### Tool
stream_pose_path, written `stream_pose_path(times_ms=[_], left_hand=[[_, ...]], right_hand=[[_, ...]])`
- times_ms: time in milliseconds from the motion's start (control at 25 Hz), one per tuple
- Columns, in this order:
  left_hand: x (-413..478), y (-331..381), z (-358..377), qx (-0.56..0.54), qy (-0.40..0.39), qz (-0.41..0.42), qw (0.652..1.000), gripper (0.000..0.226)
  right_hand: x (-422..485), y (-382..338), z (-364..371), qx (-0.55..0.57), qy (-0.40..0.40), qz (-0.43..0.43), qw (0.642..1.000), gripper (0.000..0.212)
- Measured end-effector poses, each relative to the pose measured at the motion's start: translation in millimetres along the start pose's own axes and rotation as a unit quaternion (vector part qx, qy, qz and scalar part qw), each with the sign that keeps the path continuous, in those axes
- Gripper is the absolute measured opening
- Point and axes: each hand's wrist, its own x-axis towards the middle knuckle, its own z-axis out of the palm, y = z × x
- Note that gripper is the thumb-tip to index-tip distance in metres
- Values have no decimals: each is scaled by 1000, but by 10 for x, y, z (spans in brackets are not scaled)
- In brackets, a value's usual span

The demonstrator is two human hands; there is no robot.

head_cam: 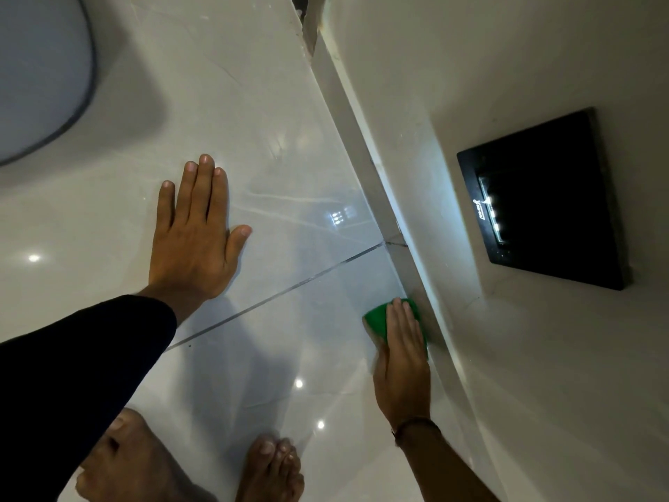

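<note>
My left hand [195,230] lies flat on the glossy white tiled floor [275,146], fingers straight and together, thumb spread. My right hand [402,356] presses flat on a green scrub pad [374,318] at the foot of the wall, where the floor meets the skirting [365,146]. Most of the pad is hidden under the fingers; only its near-left corner and far edge show. A dark sleeve covers my left forearm, and a thin band sits on my right wrist.
A white toilet with a grey seat rim [78,114] stands at the upper left. A black rectangular plate [543,201] is set in the wall on the right. My two bare feet [268,469] stand at the bottom. A grout line [289,288] crosses the floor.
</note>
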Motion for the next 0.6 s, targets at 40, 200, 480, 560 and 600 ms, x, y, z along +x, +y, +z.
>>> stream_pose_path(times_ms=[40, 200, 480, 560, 600], left_hand=[[1, -1, 0, 0, 0, -1, 1000, 81], [3, 19, -12, 0, -2, -2, 1000, 82], [6, 30, -22, -5, 1, -6, 1000, 81], [-4, 33, -30, -6, -2, -5, 1000, 82], [-3, 36, -25, -4, -2, -5, 1000, 82]], right_hand=[[-111, 91, -10, -5, -7, 1, 1000, 75], [-351, 177, -71, -25, -32, 29, 999, 71], [-70, -245, -319, 37, 17, -42, 998, 58], [298, -488, -287, 46, 29, -69, 996, 57], [537, -599, -254, 49, 35, -75, 995, 58]])
